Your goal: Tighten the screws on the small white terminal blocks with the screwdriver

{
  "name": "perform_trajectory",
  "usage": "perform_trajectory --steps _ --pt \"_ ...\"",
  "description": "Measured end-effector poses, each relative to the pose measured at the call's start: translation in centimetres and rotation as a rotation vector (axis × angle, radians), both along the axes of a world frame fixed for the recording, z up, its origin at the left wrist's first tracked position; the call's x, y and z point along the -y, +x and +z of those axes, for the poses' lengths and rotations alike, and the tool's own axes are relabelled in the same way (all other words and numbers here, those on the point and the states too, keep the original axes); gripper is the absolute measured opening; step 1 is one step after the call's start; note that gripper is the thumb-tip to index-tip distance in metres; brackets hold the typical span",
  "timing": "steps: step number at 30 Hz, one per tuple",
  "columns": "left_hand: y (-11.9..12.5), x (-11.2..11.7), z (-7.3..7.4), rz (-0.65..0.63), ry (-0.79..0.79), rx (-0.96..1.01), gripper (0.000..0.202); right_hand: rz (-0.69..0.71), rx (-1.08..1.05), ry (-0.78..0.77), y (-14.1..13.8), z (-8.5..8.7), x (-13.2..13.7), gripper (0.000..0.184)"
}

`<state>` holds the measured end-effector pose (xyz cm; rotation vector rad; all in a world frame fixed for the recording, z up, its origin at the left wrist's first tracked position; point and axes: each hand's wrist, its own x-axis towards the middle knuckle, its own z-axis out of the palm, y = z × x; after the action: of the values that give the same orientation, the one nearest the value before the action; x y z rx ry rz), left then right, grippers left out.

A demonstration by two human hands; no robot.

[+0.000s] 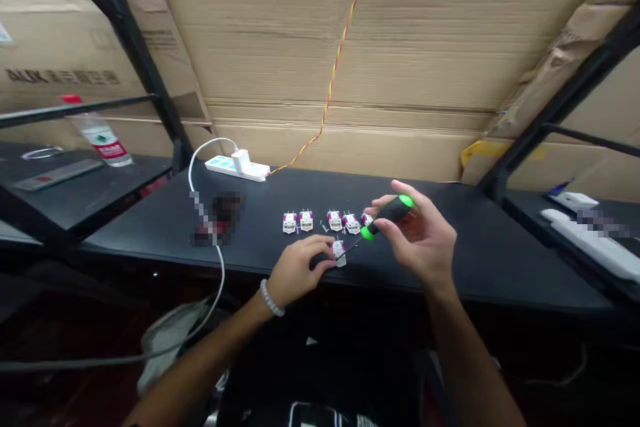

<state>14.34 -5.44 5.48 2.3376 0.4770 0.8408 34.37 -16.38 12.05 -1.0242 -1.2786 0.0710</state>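
Observation:
My right hand [423,233] is closed around the black and green handle of a screwdriver [393,215]. Its thin shaft slants down to the left, and the tip reaches a small white and purple plug-like part [339,252] near the table's front edge. On the left side of that part, my left hand [303,267] pinches it with thumb and fingers; something dark shows beneath the fingers, too hidden to name. Several similar white and purple parts [306,221] stand in a row just behind, with small screws [325,228] lying among them. One part is half hidden behind my right hand.
A white power strip [237,168] with a charger lies at the back left; its white cable [220,260] hangs over the front edge. Black metal frame posts [150,67] stand on both sides. Cardboard [400,47] walls the back. A plastic bottle [105,140] stands far left.

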Motion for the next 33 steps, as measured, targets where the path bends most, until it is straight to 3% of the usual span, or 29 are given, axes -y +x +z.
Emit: perform_trajectory --steps 8,14,18,21,23,28,33 --pt "0.0 0.0 -0.3 0.007 -0.007 -0.013 0.007 0.014 0.033 -0.002 -0.1 -0.3 0.4 0.065" --pt "0.1 0.0 -0.4 0.009 -0.003 -0.02 0.005 -0.033 0.243 0.001 -0.8 0.5 -0.6 0.075" --pt "0.2 -0.1 -0.4 0.01 -0.001 -0.003 0.006 -0.045 0.41 0.036 -1.5 2.0 -1.1 0.058" --pt "0.2 -0.1 -0.3 0.005 0.009 -0.006 0.008 0.097 0.362 -0.056 -2.0 2.7 -1.0 0.05" --pt "0.3 -0.1 -0.3 0.001 0.013 -0.005 0.009 0.118 0.323 -0.095 -2.2 3.0 -1.0 0.044" --pt "0.3 0.0 -0.3 0.005 0.008 -0.017 0.008 -0.089 0.425 -0.001 -2.1 3.4 -1.8 0.034" --pt "0.1 -0.1 -0.4 0.008 -0.004 -0.016 0.007 0.111 0.362 -0.062 -1.8 3.4 -1.8 0.046"
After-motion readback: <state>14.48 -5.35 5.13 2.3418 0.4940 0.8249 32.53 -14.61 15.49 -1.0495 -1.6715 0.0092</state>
